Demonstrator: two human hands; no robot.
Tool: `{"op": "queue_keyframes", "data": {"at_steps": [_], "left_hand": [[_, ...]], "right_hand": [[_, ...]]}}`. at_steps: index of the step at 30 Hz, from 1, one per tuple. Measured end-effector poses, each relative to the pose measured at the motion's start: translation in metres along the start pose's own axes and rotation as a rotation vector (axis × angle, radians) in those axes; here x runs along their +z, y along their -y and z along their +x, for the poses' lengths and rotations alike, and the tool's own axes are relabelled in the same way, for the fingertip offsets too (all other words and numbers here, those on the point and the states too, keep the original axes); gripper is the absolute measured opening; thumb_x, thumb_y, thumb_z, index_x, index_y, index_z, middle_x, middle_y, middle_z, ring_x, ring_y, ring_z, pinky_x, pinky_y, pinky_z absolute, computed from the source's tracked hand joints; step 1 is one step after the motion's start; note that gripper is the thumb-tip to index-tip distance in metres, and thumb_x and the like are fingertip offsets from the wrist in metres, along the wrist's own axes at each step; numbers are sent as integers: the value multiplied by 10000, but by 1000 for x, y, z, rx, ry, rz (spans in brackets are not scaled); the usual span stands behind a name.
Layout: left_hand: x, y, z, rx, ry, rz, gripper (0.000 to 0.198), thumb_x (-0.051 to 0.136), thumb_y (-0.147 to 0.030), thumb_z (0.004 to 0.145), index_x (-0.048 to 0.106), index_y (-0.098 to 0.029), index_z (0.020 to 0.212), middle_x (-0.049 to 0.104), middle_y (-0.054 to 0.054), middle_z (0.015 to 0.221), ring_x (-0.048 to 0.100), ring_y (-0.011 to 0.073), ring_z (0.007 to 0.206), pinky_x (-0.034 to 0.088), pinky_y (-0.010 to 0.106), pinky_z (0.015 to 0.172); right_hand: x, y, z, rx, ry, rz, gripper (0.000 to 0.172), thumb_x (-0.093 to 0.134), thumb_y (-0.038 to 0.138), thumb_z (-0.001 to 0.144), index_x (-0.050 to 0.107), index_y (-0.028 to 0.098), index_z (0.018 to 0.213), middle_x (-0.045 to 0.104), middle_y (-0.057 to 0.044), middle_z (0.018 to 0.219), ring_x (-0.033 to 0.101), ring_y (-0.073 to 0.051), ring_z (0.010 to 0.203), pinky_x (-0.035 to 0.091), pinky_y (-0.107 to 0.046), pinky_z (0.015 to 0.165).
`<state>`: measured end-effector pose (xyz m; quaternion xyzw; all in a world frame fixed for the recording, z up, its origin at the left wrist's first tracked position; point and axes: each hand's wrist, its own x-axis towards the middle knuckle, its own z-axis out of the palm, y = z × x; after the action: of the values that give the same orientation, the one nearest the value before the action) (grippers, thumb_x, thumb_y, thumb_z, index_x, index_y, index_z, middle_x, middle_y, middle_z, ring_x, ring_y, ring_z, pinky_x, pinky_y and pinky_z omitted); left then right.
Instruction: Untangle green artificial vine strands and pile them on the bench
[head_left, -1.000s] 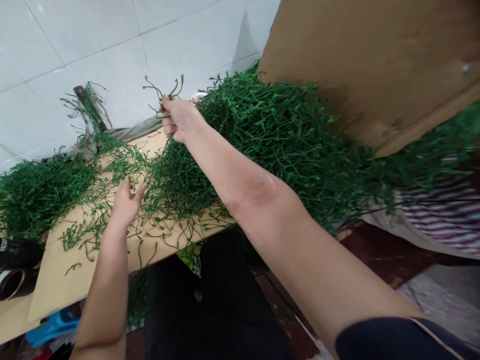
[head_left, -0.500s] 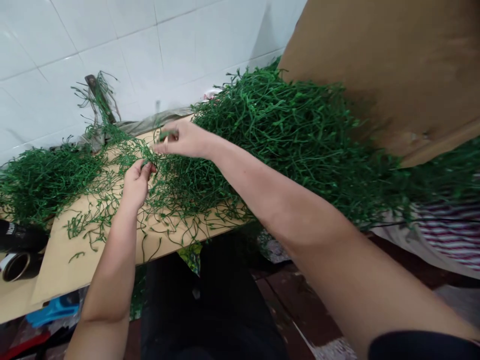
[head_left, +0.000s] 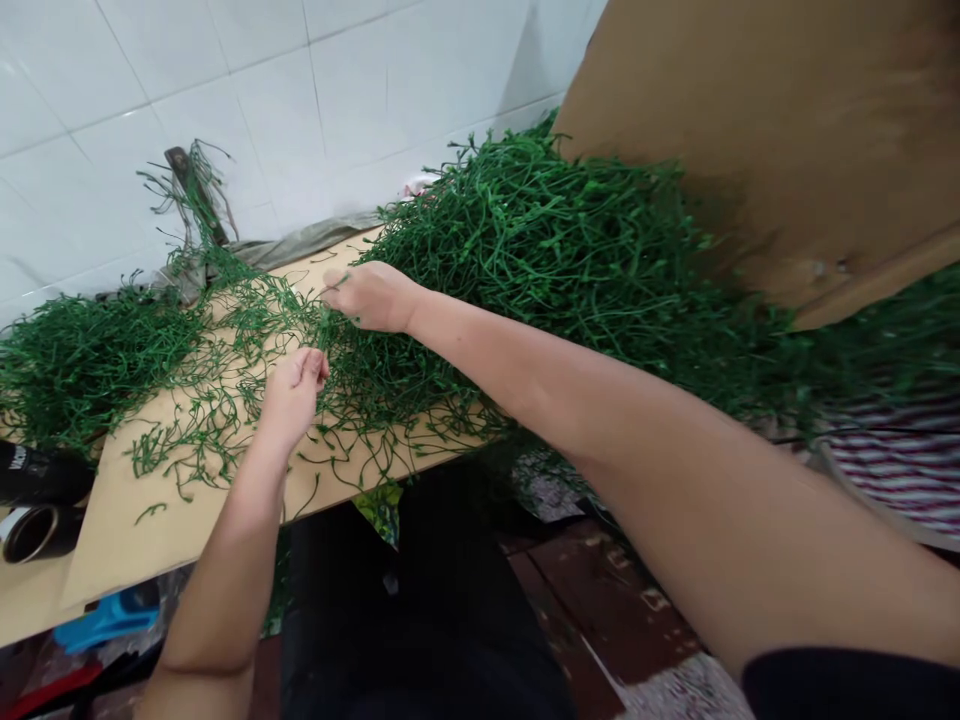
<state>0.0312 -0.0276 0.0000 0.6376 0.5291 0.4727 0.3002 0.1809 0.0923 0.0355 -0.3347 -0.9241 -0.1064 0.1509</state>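
My right hand (head_left: 376,296) is closed with fingertips pinched on a thin green stem (head_left: 343,281), at the left edge of a big heap of green plastic-looking stems (head_left: 555,250). A little nearer and to the left, my left hand (head_left: 295,388) is also closed, thumb against the fingers, above loose stems. What lies between its fingertips is too small to make out. The stems are thin and curly with small forked tips. Scattered ones (head_left: 259,312) lie on the tan board (head_left: 142,530) around both hands.
Another green pile (head_left: 90,350) lies at the left. Beside the board are a black cylinder (head_left: 45,475) and a roll (head_left: 37,533). A blue object (head_left: 109,620) sits below. A brown cardboard sheet (head_left: 750,150) leans at the right, and a tiled wall (head_left: 262,90) stands behind.
My right hand has moved slightly right and toward me, its fingers closing from a looser spread. My left hand has shifted right and a little nearer to me.
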Motion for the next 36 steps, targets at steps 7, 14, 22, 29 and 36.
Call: {"op": "queue_keyframes", "data": {"at_steps": [7,14,22,29,36], "left_hand": [[-8,-23,-43,-81,95,-97,410,484,-521,802,499,-169,593,392,-37,462,350,71,437,270,213,434],[-16,-5,-19,-28,-55,-169,348,513,-482,803,585,-153,714,413,-45,471,360,60,442,306,196,459],[-21,0,-21,-61,-35,-274,298,546,-443,793,613,-155,758,470,-36,490,398,50,449,309,166,438],[-22,3,-20,-93,30,-326,304,579,-454,760,605,-151,758,497,-31,519,422,58,454,324,186,447],[-20,3,-20,-111,27,-367,326,611,-478,727,604,-152,745,471,-38,518,405,54,457,320,189,459]], "right_hand": [[-1,-55,-2,507,-225,128,144,466,115,828,592,83,889,575,-115,874,529,-165,811,397,-327,717],[-15,-1,-1,357,-223,416,151,482,218,833,556,126,739,487,-32,708,415,-110,657,368,-282,685],[-21,31,-36,460,-44,1285,160,465,197,847,562,138,735,533,12,668,231,-32,436,200,-217,418],[-18,42,-46,433,-9,1727,204,591,348,792,582,149,836,608,7,733,142,-1,399,90,-190,342],[-7,50,-48,458,-27,1725,305,745,329,631,569,144,797,539,50,615,248,2,413,114,-164,341]]}}
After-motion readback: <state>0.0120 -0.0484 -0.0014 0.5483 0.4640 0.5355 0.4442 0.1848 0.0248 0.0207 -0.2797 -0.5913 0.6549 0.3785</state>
